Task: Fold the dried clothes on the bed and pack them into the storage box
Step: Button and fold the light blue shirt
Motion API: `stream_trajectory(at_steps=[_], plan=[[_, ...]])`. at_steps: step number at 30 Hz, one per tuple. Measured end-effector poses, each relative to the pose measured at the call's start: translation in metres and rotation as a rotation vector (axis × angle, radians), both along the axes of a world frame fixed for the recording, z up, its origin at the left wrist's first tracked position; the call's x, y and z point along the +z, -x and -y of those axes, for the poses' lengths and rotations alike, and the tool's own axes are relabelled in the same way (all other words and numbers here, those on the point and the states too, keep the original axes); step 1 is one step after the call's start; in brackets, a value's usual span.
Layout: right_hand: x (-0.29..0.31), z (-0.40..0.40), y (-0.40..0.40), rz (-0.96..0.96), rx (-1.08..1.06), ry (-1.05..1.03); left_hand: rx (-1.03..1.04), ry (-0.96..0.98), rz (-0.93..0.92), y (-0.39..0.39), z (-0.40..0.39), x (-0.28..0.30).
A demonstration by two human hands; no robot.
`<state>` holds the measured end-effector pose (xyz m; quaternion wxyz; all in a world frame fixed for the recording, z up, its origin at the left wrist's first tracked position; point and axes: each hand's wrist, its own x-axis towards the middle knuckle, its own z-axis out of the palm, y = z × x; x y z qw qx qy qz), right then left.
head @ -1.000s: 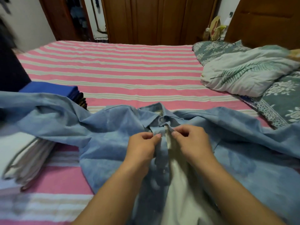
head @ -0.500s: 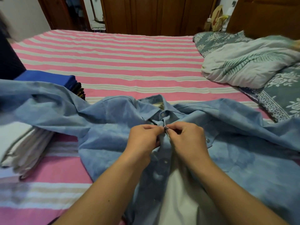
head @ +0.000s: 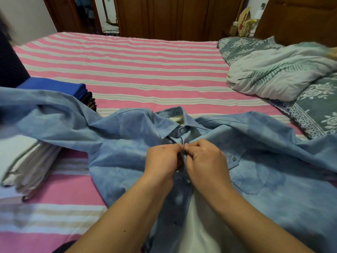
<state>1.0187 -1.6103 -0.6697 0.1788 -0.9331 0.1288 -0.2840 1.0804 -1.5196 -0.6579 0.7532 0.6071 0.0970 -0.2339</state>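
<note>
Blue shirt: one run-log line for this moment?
step: fastening front | blue shirt spread on bed | left hand pinching placket | right hand pinching placket | unfolded

Quilt: a white one with green fern print (head: 277, 73) lies bunched at my far right.
Pillows: grey-green floral ones (head: 317, 106) sit under and around it.
Wardrobe: dark wooden doors (head: 164, 17) stand beyond the far edge.
Bags: yellowish ones (head: 245, 22) lean in the far right corner.

Left hand (head: 162, 161), right hand (head: 206, 161) bare; forearms bare, no sleeves visible
</note>
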Motion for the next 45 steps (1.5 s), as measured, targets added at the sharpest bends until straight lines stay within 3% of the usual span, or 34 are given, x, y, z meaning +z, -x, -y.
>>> stream_trajectory(at_steps=[4, 8, 10, 12, 13, 15, 17, 19, 21, 26, 29, 33, 38, 42, 45], plan=[[-0.009, -0.005, -0.006, 0.017, 0.013, 0.002, 0.056, 0.014, -0.006, 0.000, 0.002, -0.003], [-0.007, -0.001, -0.011, 0.049, 0.071, -0.183, -0.005, 0.054, 0.032, -0.016, -0.003, 0.002], [-0.008, 0.017, -0.020, -0.183, 0.087, -0.115, -0.085, -0.012, 0.138, -0.035, -0.005, 0.000], [-0.005, 0.038, -0.023, -0.536, 0.036, -0.115, -0.288, -0.047, 0.221, -0.044, -0.010, -0.001], [-0.004, 0.049, -0.019, -0.661, 0.028, -0.134, -0.414, -0.127, 0.263, -0.045, -0.013, -0.003], [-0.001, 0.064, -0.002, -0.711, 0.041, -0.136, -0.531, -0.537, 0.482, -0.039, -0.022, -0.004], [-0.001, 0.069, 0.021, -0.672, 0.005, -0.122, -0.405, -0.851, 0.740, -0.025, -0.033, -0.010], [-0.005, 0.066, 0.039, -0.708, -0.046, -0.106, -0.373, -0.913, 0.731, -0.008, -0.039, -0.014], [-0.014, 0.059, 0.045, -0.730, -0.061, -0.072, -0.486, -0.987, 0.651, 0.005, -0.037, -0.019], [-0.024, 0.047, 0.045, -0.542, -0.049, -0.019, -0.541, -1.250, 0.784, 0.033, -0.021, -0.025], [-0.022, 0.048, 0.031, -0.433, -0.024, -0.108, -0.412, -1.082, 0.620, 0.007, -0.011, -0.026], [-0.026, 0.045, -0.016, -0.461, 0.054, -0.108, -0.231, -0.743, 0.382, -0.038, 0.004, -0.027], [-0.046, 0.045, -0.053, -0.361, -0.017, -0.025, -0.146, -0.571, 0.294, -0.054, 0.016, -0.055], [-0.026, 0.056, -0.054, -0.133, -0.047, -0.399, -0.139, -0.373, 0.216, -0.058, 0.007, -0.054], [-0.016, 0.053, -0.053, -0.116, 0.021, -0.473, -0.138, -0.278, 0.178, -0.056, 0.010, -0.051]])
